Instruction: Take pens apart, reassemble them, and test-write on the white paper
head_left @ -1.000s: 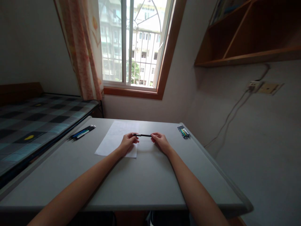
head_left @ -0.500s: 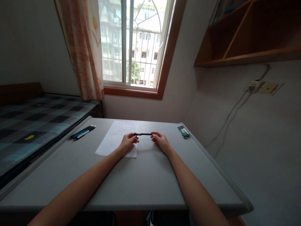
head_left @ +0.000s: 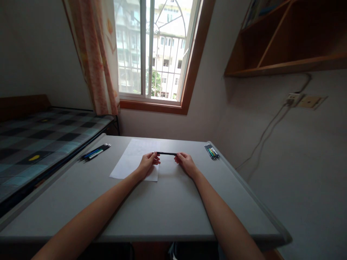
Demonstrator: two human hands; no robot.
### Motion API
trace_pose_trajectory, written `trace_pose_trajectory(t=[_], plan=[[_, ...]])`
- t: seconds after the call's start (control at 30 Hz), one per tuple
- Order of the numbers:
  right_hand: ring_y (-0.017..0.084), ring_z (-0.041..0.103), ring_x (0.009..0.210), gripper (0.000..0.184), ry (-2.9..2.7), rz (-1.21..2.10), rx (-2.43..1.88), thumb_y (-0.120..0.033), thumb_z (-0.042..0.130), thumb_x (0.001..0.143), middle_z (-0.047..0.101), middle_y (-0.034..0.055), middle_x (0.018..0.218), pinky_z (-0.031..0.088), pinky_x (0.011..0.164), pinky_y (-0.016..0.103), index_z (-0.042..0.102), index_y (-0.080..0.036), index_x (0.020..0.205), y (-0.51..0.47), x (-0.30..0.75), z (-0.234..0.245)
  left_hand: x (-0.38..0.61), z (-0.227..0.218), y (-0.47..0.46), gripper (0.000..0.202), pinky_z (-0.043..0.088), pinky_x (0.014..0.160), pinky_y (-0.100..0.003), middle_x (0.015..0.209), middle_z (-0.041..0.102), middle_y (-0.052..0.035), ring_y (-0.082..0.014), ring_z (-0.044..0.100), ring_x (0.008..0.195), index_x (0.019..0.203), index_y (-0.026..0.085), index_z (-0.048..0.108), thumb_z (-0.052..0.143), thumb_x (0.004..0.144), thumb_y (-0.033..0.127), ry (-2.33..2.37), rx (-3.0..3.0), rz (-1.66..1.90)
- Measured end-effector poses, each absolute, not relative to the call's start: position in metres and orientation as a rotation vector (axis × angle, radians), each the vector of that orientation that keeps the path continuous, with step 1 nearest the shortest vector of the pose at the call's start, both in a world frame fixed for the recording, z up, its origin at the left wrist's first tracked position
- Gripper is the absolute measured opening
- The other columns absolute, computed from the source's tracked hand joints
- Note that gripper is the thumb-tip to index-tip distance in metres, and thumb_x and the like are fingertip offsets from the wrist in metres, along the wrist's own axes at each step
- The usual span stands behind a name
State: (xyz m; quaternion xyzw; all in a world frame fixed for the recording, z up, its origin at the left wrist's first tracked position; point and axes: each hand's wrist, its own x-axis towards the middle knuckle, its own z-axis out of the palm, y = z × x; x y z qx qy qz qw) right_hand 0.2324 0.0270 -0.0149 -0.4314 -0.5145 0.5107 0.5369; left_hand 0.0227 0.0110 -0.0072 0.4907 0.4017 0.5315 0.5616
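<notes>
Both hands held one black pen [head_left: 166, 154] level above the grey table [head_left: 168, 202] — left hand [head_left: 148, 163] pinched its left end with fingers curled in, right hand [head_left: 184, 162] pinched the other end likewise. The pen hung just past the right edge of a white paper sheet [head_left: 130, 160]. A bunch of pens [head_left: 96, 151] lay near the table's left edge — another bunch [head_left: 211, 151] at its right edge, well apart.

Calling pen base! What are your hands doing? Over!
Left hand and right hand each pinch an end of the pen, level over the table. Paper under left hand. Left pens and right pens lie well aside.
</notes>
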Motion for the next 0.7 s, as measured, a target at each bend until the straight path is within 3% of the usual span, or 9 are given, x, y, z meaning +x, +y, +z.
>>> trace_pose_trajectory(t=[0.27, 0.7], plan=[[0.011, 0.052, 0.056, 0.037, -1.255, 1.23, -1.006, -0.052, 0.064, 0.064, 0.061, 0.0037, 0.064, 0.04, 0.056, 0.024, 0.06, -0.015, 0.067, 0.0258, 0.2328, -0.0146, 0.0231, -0.0089, 0.0133, 0.043, 0.045, 0.055, -0.025, 0.066, 0.061, -0.0045, -0.0133, 0.06, 0.055, 0.071, 0.011, 0.056, 0.058, 0.068, 0.054, 0.911, 1.101, 1.282], [0.01, 0.053, 0.056, 0.035, -1.231, 1.244, -0.999, -0.043, 0.067, 0.062, 0.061, 0.0023, 0.066, 0.04, 0.055, 0.024, 0.064, -0.016, 0.084, 0.0245, 0.2321, -0.0114, 0.0233, -0.0125, 0.0171, 0.034, 0.044, 0.054, -0.026, 0.064, 0.061, -0.0043, -0.0135, 0.06, 0.051, 0.069, 0.011, 0.056, 0.055, 0.07, 0.045, 0.886, 1.04, 1.286]])
